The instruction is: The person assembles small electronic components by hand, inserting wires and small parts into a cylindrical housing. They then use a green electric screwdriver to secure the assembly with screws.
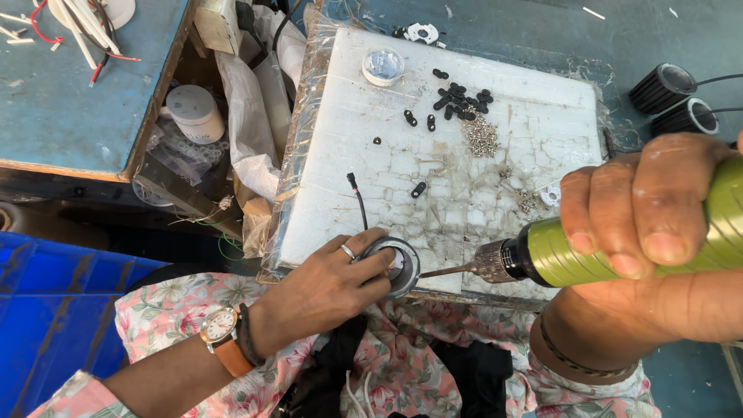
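Left hand point(333, 282) clamps one round lamp housing point(402, 267); right hand point(650, 224) grips one green screwdriver point(557, 251), cut off; two black lamps point(673, 101) beyond.

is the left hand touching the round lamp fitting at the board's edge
Touching. The head view shows the left hand with fingers laid over the rim of the round lamp fitting, no gap between them.

Black clips point(463, 101) and screws point(481, 136) lay heaped on the white worktop point(534, 101), a tape roll point(382, 65) near them; two black finned housings point(672, 99) sat beyond, a blue crate point(54, 302) well apart
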